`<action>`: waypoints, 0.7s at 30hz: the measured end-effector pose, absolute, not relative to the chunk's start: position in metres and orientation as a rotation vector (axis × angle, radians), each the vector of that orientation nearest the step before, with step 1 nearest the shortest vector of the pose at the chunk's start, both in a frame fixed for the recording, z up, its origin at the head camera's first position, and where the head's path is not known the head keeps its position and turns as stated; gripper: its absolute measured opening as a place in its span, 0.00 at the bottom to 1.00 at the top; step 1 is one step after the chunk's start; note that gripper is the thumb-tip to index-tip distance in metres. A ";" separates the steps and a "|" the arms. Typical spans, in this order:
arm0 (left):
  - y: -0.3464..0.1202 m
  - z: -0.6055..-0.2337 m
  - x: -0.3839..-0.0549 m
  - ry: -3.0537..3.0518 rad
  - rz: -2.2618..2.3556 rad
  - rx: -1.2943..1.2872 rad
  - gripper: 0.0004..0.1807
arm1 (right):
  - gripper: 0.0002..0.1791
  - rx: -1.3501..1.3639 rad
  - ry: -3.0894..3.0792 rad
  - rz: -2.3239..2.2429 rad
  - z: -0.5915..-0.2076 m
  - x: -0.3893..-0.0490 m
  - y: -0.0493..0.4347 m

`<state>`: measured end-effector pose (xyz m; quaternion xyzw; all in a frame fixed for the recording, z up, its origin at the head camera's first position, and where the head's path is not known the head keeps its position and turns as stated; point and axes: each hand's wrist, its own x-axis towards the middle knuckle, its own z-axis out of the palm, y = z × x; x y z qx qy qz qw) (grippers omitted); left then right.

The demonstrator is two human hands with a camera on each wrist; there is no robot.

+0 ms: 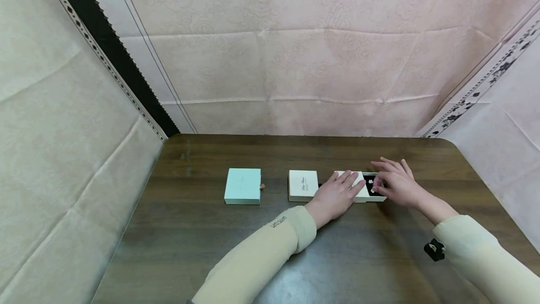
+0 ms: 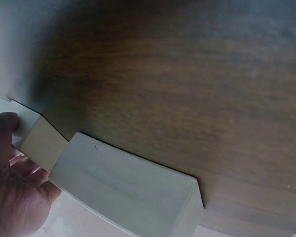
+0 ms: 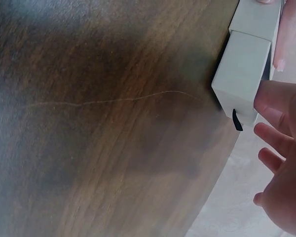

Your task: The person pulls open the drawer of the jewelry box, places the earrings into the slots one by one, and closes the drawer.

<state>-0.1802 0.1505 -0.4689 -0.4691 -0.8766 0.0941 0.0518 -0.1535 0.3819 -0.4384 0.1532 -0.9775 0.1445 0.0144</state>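
In the head view a small white drawer box (image 1: 357, 194) stands at the right, its drawer (image 1: 375, 199) slid out to the right. Inside the drawer lies a black insert (image 1: 369, 178) with a small white flower-like stud earring (image 1: 371, 181). My left hand (image 1: 335, 197) grips the box's outer sleeve, fingers over its top and thumb on its near side. Over the insert, the thumb and forefinger of my right hand (image 1: 395, 183) pinch a second small earring, mostly hidden by the fingertips. A black ribbon tab (image 3: 237, 120) hangs from the drawer's end in the right wrist view.
Left of the gripped box stands another white box (image 1: 303, 183) with small print on its lid. Farther left is a mint-green box (image 1: 243, 186) with a brown ribbon tab (image 1: 262, 186). All stand on a dark wooden table (image 1: 202, 238) backed by pale cloth (image 1: 270, 69).
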 end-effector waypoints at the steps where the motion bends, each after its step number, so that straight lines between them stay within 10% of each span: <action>1: 0.151 -0.469 -0.180 -2.668 0.285 -1.428 0.31 | 0.13 0.476 -3.041 0.441 -0.439 -0.154 0.382; 21: 0.150 -0.467 -0.180 -2.666 0.295 -1.432 0.31 | 0.14 0.495 -3.009 0.391 -0.429 -0.154 0.380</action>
